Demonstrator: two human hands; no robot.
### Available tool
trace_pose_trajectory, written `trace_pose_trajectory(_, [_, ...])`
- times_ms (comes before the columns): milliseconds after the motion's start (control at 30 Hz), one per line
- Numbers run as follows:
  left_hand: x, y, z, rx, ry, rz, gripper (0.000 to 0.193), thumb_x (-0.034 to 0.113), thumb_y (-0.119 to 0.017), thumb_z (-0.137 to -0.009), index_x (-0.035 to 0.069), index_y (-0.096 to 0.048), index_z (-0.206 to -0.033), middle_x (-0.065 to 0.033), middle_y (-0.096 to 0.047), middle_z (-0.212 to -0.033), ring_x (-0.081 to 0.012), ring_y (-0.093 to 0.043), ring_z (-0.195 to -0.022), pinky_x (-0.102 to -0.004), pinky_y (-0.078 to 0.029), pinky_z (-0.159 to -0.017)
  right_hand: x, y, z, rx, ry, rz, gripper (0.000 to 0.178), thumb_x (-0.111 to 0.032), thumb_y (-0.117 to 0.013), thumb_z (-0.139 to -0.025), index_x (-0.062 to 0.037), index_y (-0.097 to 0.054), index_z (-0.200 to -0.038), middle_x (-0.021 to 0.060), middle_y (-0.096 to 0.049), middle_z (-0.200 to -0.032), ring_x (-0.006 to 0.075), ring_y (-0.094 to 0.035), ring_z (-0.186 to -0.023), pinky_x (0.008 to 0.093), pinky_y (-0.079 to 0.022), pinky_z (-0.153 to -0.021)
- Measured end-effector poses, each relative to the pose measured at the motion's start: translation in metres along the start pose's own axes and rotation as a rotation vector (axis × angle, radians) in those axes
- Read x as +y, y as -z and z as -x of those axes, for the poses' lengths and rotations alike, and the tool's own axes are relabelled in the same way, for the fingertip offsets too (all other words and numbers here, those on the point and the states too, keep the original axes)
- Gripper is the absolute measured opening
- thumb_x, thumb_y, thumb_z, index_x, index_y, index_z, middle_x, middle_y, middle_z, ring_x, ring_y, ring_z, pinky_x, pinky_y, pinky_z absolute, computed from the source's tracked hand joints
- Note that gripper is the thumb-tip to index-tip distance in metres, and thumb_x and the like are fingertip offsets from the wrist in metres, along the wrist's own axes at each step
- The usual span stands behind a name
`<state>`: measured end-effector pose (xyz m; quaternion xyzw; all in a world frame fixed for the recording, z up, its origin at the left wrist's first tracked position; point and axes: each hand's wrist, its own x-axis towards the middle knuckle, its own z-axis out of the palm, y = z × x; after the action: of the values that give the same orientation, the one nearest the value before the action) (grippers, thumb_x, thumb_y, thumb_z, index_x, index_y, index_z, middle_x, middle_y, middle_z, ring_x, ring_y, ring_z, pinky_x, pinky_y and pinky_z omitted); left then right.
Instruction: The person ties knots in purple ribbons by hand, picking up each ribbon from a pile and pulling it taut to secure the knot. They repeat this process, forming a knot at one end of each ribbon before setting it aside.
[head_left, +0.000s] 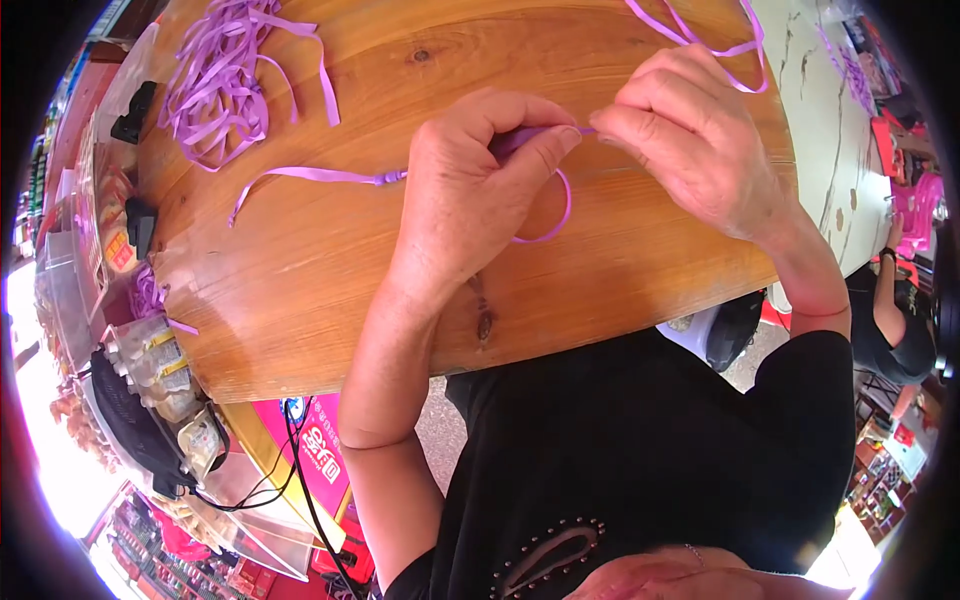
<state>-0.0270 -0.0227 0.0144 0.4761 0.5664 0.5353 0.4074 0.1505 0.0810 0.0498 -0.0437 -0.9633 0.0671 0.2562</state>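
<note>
The left hand (475, 190) pinches a purple ribbon (310, 174) between thumb and fingers; the right hand (690, 140), just beside it, grips a short stretch at its fingertips. The ribbon loops below the left hand and trails leftward (past a small knot (390, 178)) over the wooden worktop (610, 290). Beyond lies a tangled ribbon pile (225, 85).

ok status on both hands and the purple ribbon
Left hand, right hand: both pinching purple ribbon. Tail on table. Tangled pile upper left, clear of hands.
</note>
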Motion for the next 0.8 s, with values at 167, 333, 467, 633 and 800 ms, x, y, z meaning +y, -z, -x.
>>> trace_pose_trajectory(167, [-0.001, 0.0, -0.003, 0.007, 0.129, 0.08, 0.009, 0.006, -0.069, -0.081, -0.001, -0.067, -0.086, -0.0011, -0.063, -0.074, -0.0055, -0.055, -0.068, -0.0202, -0.046, -0.061, 0.001, -0.005, 0.003, -0.062, 0.009, 0.037, 0.026, 0.0, -0.068, -0.062, 0.0028, -0.063, -0.087, 0.0082, -0.053, -0.08, 0.0234, -0.052, -0.075, 0.0341, -0.042, -0.065])
trace_pose_trajectory(333, [-0.005, -0.002, -0.003, -0.025, 0.109, 0.096, 0.009, 0.006, -0.069, -0.081, -0.001, -0.067, -0.087, -0.001, -0.064, -0.075, -0.0054, -0.056, -0.068, -0.0202, -0.046, -0.061, 0.002, -0.002, 0.004, -0.042, 0.021, 0.087, 0.029, 0.0, -0.067, -0.061, 0.0037, -0.063, -0.09, 0.0083, -0.051, -0.08, 0.0241, -0.052, -0.076, 0.0348, -0.042, -0.066])
trace_pose_trajectory(467, [-0.002, -0.004, -0.002, 0.003, -0.007, -0.037, 0.01, 0.006, -0.07, -0.08, 0.001, -0.068, -0.088, -0.0018, -0.063, -0.076, -0.0063, -0.056, -0.067, -0.0203, -0.046, -0.061, -0.002, 0.007, -0.004, -0.066, 0.056, 0.162, 0.03, 0.001, -0.066, -0.061, 0.0036, -0.063, -0.09, 0.0077, -0.051, -0.079, 0.0241, -0.052, -0.075, 0.0347, -0.041, -0.065])
trace_pose_trajectory(633, [-0.004, 0.002, -0.004, 0.019, -0.064, -0.074, 0.008, 0.003, -0.07, -0.079, 0.001, -0.068, -0.087, -0.0014, -0.063, -0.076, -0.0059, -0.056, -0.068, -0.0204, -0.046, -0.061, -0.003, 0.007, 0.007, -0.12, -0.051, 0.007, 0.025, 0.006, -0.065, -0.065, 0.0022, -0.063, -0.09, 0.0074, -0.052, -0.08, 0.0211, -0.052, -0.075, 0.0321, -0.04, -0.064])
trace_pose_trajectory(800, [0.004, -0.006, -0.002, 0.03, 0.063, 0.332, 0.007, 0.001, -0.068, -0.081, 0.002, -0.066, -0.087, 0.0017, -0.062, -0.077, -0.0034, -0.054, -0.069, -0.018, -0.045, -0.061, -0.002, 0.004, 0.005, -0.095, -0.5, -1.151, 0.019, 0.005, -0.058, -0.083, 0.0001, -0.066, -0.1, 0.0062, -0.059, -0.09, 0.0117, -0.052, -0.078, 0.025, -0.042, -0.067])
